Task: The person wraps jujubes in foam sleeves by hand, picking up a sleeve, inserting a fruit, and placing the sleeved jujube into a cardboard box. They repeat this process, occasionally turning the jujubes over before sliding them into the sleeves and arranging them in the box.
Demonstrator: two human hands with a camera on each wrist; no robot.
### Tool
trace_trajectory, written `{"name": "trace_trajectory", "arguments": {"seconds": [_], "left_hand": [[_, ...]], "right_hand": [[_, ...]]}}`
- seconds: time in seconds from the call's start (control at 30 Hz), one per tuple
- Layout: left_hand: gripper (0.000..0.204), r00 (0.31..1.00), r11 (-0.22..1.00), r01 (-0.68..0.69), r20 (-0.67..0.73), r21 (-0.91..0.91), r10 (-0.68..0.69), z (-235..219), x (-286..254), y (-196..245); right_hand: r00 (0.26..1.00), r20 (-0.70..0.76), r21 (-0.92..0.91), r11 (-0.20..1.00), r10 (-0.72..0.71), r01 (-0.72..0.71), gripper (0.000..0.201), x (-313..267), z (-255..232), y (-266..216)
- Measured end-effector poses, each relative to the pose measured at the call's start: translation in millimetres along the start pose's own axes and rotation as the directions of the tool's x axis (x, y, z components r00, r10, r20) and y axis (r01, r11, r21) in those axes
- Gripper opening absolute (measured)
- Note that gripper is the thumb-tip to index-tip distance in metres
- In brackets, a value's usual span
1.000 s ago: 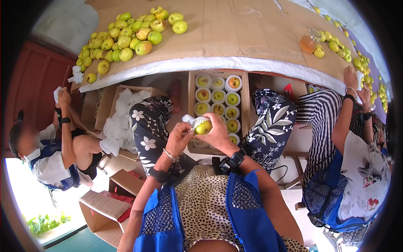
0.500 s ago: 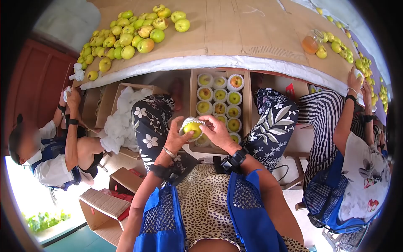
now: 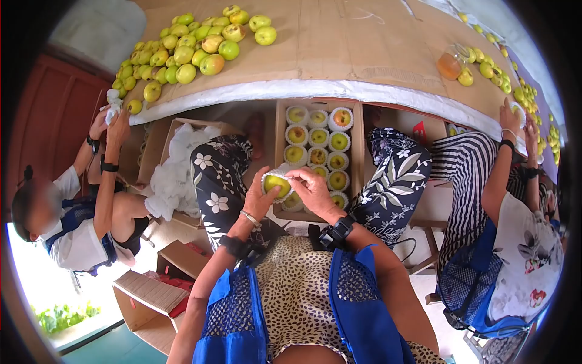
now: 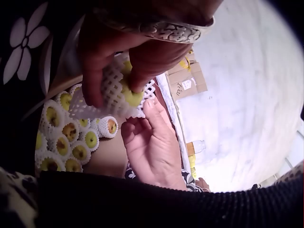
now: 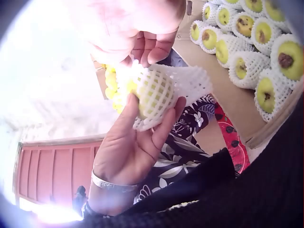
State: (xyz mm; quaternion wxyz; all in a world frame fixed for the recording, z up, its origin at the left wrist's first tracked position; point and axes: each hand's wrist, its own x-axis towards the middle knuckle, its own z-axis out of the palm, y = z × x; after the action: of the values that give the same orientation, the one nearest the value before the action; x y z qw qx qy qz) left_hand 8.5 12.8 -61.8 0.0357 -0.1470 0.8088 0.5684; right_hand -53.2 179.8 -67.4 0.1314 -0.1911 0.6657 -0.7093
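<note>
My left hand [image 3: 259,200] curls round a green apple [image 3: 276,187] that sits partly inside a white foam net [image 3: 284,171]. In the right wrist view the left hand [image 5: 126,152] has its thumb on the apple and fingers beneath the net [image 5: 159,92]. The fingertips of my right hand [image 3: 314,193] pinch the net's edge. In the left wrist view the right hand [image 4: 154,142] shows with thumb and finger at that edge, beside the apple [image 4: 132,90]. Below lies a cardboard box [image 3: 354,151] with rows of netted apples [image 3: 317,138].
A pile of loose apples [image 3: 183,54] lies on the cardboard-covered table [image 3: 339,42], with a jar [image 3: 450,64] at its right. White nets [image 3: 173,176] fill a box at the left. People sit on both sides; an open carton [image 3: 145,297] stands at lower left.
The apple has turned and shifted slightly left, with the net now round its far side. My left hand has changed its grip to hold it; the right hand has moved to the net's edge.
</note>
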Motion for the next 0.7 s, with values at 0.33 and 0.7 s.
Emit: {"name": "trace_trajectory", "arguments": {"seconds": [0.33, 0.7], "left_hand": [[0.046, 0.964, 0.980, -0.134, -0.247, -0.146, 0.095, 2, 10, 11], [0.052, 0.915, 0.763, -0.333, -0.006, 0.554, 0.403, 17, -5, 86]], "right_hand": [[0.997, 0.061, -0.295, 0.953, -0.048, 0.064, 0.032, 0, -1, -19], [0.987, -0.108, 0.017, 0.993, 0.121, -0.120, 0.061, 1, 5, 5]]}}
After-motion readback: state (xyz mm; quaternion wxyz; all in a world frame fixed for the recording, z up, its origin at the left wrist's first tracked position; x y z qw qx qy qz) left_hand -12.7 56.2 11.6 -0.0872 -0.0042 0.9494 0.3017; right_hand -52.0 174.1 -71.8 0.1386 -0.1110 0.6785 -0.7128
